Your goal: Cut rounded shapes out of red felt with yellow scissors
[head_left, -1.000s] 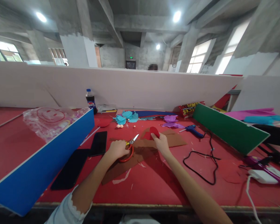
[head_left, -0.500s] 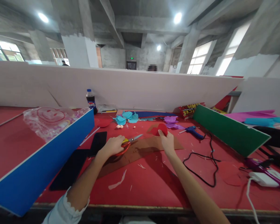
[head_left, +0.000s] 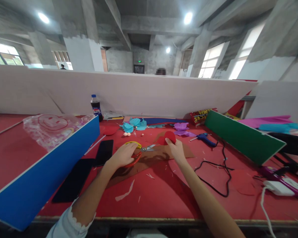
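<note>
My left hand (head_left: pixel 125 154) is closed on a pair of scissors (head_left: pixel 144 149) with yellow and orange-red handles. The blades stand apart and point right. Pinched in my right hand (head_left: pixel 176 147) is a rounded piece of red paper (head_left: pixel 170 136), just beyond the blade tips; whether they touch it I cannot tell. Below both hands, a strip of brown paper (head_left: pixel 154 159) lies across the red tabletop (head_left: pixel 161 195). Turquoise paper petals (head_left: pixel 135 124) and purple paper petals (head_left: pixel 181 128) sit behind the hands.
A blue board (head_left: pixel 52 172) stands on the left, a green board (head_left: pixel 243 138) on the right. Two dark flat devices, one a phone (head_left: pixel 103 152), lie by my left arm. A blue glue gun (head_left: pixel 206 139) trails a black cord. A cola bottle (head_left: pixel 96 107) stands at the back.
The scissors have opened, their handles and blades now spread, and sit slightly further right. The red paper in my right hand has turned and shows more of its rounded face.
</note>
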Tool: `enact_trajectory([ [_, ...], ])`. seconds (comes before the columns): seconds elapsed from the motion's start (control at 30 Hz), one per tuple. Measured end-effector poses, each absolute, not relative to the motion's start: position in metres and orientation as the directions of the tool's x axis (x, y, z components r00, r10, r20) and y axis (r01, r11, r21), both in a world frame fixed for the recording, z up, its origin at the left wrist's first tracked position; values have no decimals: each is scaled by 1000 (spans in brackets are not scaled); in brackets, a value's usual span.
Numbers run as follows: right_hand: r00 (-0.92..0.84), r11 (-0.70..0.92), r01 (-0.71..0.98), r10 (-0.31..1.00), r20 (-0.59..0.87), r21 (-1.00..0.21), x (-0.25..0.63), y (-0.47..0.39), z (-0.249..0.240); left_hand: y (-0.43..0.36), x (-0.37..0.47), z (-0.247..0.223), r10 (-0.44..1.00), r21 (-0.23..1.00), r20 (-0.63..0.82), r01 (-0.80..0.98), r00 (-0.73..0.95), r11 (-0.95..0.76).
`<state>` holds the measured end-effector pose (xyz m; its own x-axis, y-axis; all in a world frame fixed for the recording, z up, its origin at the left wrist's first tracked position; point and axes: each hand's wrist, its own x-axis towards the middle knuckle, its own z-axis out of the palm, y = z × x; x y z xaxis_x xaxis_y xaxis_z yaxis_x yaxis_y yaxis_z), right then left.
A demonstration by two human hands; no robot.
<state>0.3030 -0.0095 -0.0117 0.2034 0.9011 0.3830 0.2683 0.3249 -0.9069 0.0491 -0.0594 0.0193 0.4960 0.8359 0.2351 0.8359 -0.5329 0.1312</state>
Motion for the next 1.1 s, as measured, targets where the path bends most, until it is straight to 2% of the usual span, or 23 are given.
enact_trajectory([
  [0.2, 137, 316, 254, 924, 357, -914, 299, -11, -14, -59, 51, 20, 873, 165, 181, 862, 452, -480],
  [0.4, 115, 306, 270, 931, 346, -913, 298, -12, -15, -60, 52, 20, 870, 159, 190, 860, 455, -485],
  [1.1, 191, 281, 324, 916, 353, -904, 298, -7, -20, -60, 51, 23, 877, 102, 141, 875, 459, -474],
])
